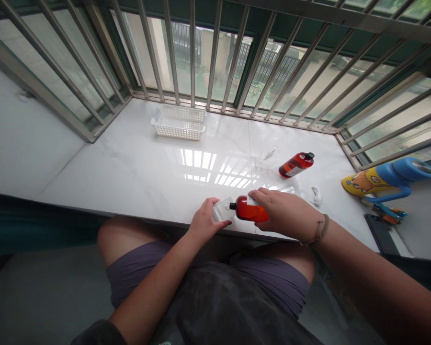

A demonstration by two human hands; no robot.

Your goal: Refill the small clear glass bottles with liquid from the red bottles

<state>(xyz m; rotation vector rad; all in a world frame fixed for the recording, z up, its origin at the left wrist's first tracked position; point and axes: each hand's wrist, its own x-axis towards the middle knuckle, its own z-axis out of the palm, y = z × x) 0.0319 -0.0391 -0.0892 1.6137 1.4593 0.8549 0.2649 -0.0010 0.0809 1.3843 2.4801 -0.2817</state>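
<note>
My right hand (278, 211) grips a bottle of red liquid (243, 207), tipped onto its side with its black neck (232, 206) pointing left. The neck is over or against a small clear container (221, 211); whether liquid flows, I cannot tell. My left hand (204, 219) is closed around that container near the front edge of the counter. Beyond my right hand, a second bottle of red liquid (293, 166) with a black cap and a white label stands on the counter.
A white perforated basket (177, 130) sits by the barred window. Behind the bottles lies a clear box-like piece (266, 160), and a small white item (316, 195) is right of my wrist. A yellow-and-blue drinking bottle (368, 181) and a dark flat object (380, 234) are at the right.
</note>
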